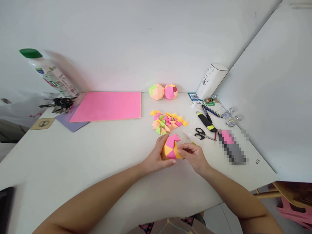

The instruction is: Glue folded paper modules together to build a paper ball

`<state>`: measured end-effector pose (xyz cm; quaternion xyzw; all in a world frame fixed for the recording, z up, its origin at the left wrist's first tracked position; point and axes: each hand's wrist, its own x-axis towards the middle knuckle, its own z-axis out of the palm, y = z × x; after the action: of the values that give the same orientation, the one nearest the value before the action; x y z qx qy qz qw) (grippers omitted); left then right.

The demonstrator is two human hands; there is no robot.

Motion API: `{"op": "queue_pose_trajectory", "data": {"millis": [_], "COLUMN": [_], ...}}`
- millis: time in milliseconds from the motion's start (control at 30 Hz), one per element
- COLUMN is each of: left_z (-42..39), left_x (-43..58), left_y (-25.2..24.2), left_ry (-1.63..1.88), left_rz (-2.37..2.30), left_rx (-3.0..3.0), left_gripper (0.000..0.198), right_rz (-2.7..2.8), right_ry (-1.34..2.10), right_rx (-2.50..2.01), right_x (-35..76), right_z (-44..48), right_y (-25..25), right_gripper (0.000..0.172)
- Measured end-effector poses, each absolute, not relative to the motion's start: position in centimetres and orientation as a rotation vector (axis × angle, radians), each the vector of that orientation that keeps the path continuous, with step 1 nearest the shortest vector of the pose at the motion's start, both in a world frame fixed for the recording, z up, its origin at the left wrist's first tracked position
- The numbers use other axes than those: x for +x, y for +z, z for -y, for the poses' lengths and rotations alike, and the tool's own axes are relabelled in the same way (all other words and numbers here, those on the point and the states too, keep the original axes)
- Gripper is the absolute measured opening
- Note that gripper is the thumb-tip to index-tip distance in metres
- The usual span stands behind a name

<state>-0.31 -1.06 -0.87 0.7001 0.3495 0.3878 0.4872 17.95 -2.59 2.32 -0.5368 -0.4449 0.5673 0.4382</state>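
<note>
My left hand (158,154) wraps round a partly assembled paper ball (171,148) of pink and orange folded pieces. A gap shows in the ball's upper right side. My right hand (193,154) pinches the ball's right edge between thumb and fingers, at an orange piece. Just beyond the ball lies a loose pile of folded paper pieces (167,121) in pink, orange, peach and green. A small white-tipped glue tube (187,134) lies partly hidden behind my right hand. Two finished paper balls, one peach and green (156,92) and one mostly pink (171,92), stand against the wall.
Black-handled scissors (203,134), a black and yellow cutter (206,122), pens (211,111) and small jars (231,122) lie to the right, near a white box (212,81). On the left are a pink sheet (109,105), keys (62,104) and a green-capped bottle (52,73).
</note>
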Motion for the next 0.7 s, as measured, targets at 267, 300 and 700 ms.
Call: {"op": "queue_pose_trajectory", "data": {"millis": [267, 300, 700], "left_z": [2.4, 2.4, 2.2], "left_x": [1.0, 1.0, 0.7], "left_y": [-2.1, -2.3, -2.9], "left_ry": [1.161, 1.142, 1.086], "left_rz": [-1.113, -1.141, -1.132], "left_rx": [2.595, 2.641, 2.821], "left_gripper": [0.079, 0.075, 0.063], "right_rz": [1.017, 1.025, 1.059], "right_ry": [1.402, 1.399, 1.443], "right_rx": [-1.324, -1.318, -1.284], "right_x": [17.8, 17.7, 17.1], "right_z": [2.5, 2.6, 3.2], "right_y": [1.1, 0.9, 1.4], "right_gripper": [0.019, 0.019, 0.019]}}
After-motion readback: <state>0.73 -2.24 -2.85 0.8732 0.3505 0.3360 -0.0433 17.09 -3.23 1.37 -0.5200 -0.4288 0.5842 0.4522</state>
